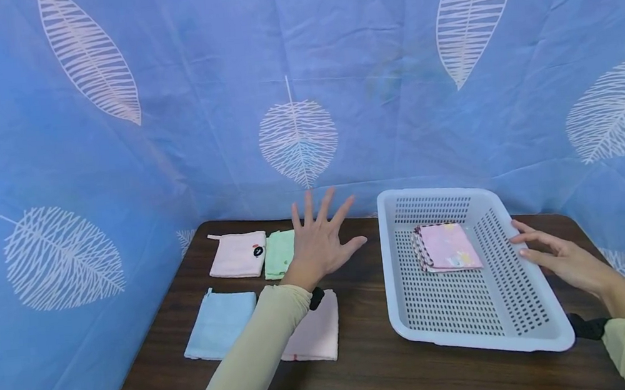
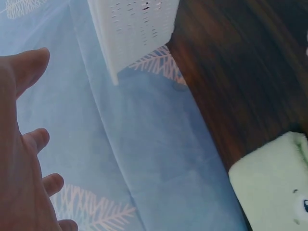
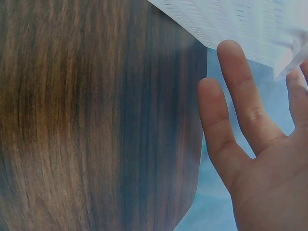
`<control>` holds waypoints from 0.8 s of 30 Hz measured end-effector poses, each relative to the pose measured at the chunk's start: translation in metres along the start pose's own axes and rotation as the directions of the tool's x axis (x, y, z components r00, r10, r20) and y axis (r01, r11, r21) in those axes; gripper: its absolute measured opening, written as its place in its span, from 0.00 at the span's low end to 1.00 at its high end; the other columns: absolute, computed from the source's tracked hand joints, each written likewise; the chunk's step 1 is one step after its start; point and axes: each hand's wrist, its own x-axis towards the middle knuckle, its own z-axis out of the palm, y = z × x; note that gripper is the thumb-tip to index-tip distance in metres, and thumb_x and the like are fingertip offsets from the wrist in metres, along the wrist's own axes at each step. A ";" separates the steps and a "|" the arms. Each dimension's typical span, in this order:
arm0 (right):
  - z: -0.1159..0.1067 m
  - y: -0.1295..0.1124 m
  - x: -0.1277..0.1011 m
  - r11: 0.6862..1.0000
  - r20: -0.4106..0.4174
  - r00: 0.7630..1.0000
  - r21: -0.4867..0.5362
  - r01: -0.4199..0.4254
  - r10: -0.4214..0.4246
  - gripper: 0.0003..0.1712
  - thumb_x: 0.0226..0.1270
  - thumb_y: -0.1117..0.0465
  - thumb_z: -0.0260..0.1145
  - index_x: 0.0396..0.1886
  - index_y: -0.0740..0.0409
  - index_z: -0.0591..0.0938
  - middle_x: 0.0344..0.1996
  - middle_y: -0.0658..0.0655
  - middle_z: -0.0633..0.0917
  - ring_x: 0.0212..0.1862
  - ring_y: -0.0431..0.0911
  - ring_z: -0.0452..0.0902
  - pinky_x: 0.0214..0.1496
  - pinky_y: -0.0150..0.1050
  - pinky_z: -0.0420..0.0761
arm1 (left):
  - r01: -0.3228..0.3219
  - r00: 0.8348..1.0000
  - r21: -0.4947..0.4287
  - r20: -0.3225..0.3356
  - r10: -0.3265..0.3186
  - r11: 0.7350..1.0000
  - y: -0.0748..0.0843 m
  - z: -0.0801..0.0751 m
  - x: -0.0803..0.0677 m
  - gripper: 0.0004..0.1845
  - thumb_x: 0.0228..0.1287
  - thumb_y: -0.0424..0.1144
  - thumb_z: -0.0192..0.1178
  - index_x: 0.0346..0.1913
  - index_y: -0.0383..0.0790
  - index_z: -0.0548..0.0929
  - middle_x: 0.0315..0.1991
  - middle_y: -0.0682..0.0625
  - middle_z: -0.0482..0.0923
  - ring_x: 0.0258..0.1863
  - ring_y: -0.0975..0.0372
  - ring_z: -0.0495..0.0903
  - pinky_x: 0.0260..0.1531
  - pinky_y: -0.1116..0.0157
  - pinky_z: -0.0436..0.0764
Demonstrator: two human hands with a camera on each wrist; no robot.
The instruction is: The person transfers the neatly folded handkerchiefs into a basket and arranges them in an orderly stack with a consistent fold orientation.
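Note:
My left hand (image 1: pixel 320 244) hovers with fingers spread wide, partly covering a folded green towel (image 1: pixel 277 255). In the left wrist view a corner of the green towel (image 2: pixel 274 187) shows at lower right. My right hand (image 1: pixel 564 258) is at the right rim of a white plastic basket (image 1: pixel 389 263), fingertips right at the edge. The right wrist view shows its fingers (image 3: pixel 240 82) extended below the basket's wall (image 3: pixel 231 29). Inside the basket lies a folded pink patterned handkerchief (image 1: pixel 453 247), with a checked cloth edge (image 1: pixel 421 250) at its left side.
A pale pink towel (image 1: pixel 234 259) with a round black patch lies at the back left. Nearer are a light blue towel (image 1: pixel 228 316) and another pale pink towel (image 1: pixel 320 332), partly under the left forearm. Blue leaf-print cloth (image 1: pixel 213 104) hangs behind the dark wooden table (image 1: pixel 375 371).

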 end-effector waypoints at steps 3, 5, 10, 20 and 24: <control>0.000 0.000 0.000 1.000 -0.004 1.000 -0.003 -0.003 0.003 0.31 0.81 0.46 0.55 0.75 0.56 0.67 0.80 0.27 0.40 0.50 0.10 0.62 0.43 0.36 0.82 | 0.003 1.000 -0.016 -0.003 -0.003 1.000 -0.004 0.001 -0.005 0.43 0.67 0.78 0.43 0.81 0.72 0.46 0.85 0.52 0.39 0.84 0.42 0.32 0.78 0.33 0.38; -0.001 0.000 0.000 1.000 -0.007 1.000 -0.006 -0.002 0.002 0.32 0.81 0.45 0.55 0.75 0.56 0.67 0.80 0.27 0.40 0.50 0.10 0.62 0.44 0.38 0.83 | 0.004 1.000 -0.025 -0.011 -0.004 1.000 -0.007 0.002 -0.007 0.43 0.67 0.77 0.44 0.81 0.71 0.47 0.85 0.51 0.41 0.84 0.41 0.34 0.78 0.33 0.39; 0.000 -0.002 0.001 1.000 -0.003 1.000 -0.005 -0.004 0.004 0.32 0.81 0.45 0.55 0.76 0.56 0.66 0.80 0.29 0.39 0.49 0.09 0.60 0.44 0.39 0.83 | 0.003 1.000 -0.018 -0.018 -0.004 1.000 -0.012 0.004 -0.012 0.43 0.68 0.76 0.45 0.81 0.69 0.49 0.85 0.52 0.41 0.84 0.42 0.36 0.78 0.34 0.40; 0.000 -0.001 0.001 1.000 -0.004 1.000 -0.012 0.006 -0.006 0.31 0.82 0.46 0.54 0.75 0.57 0.66 0.81 0.30 0.40 0.49 0.10 0.63 0.43 0.35 0.83 | 0.033 0.998 0.006 0.044 -0.033 0.999 -0.022 0.009 -0.028 0.43 0.69 0.76 0.42 0.82 0.69 0.47 0.85 0.51 0.40 0.84 0.42 0.35 0.78 0.34 0.39; 0.001 0.000 0.001 1.000 -0.001 1.000 -0.005 0.008 -0.008 0.31 0.81 0.47 0.55 0.75 0.57 0.66 0.80 0.29 0.40 0.49 0.08 0.60 0.42 0.34 0.82 | 0.063 0.996 0.029 0.069 -0.065 0.998 -0.026 0.014 -0.036 0.43 0.68 0.77 0.42 0.82 0.69 0.46 0.85 0.52 0.40 0.84 0.42 0.34 0.79 0.35 0.39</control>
